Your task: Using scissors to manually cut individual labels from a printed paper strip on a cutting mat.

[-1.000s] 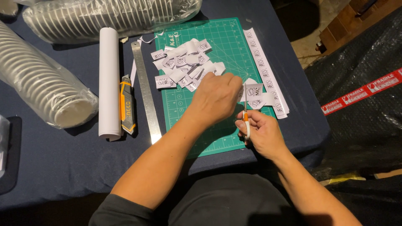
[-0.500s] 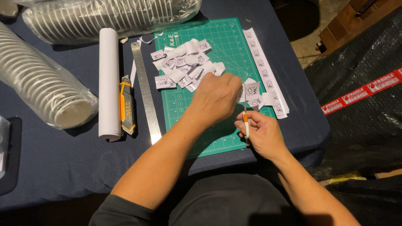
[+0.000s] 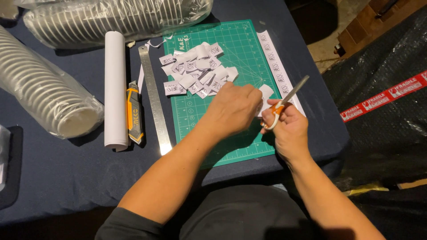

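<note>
I'm seeing orange-handled scissors (image 3: 284, 101) sitting in the right hand (image 3: 287, 129), blades closed and pointing up-right over the green mat's right edge. A small white paper label (image 3: 266, 92) is being pinched by the left hand (image 3: 233, 109), mostly hidden, lying just beside the scissor handles.
</note>
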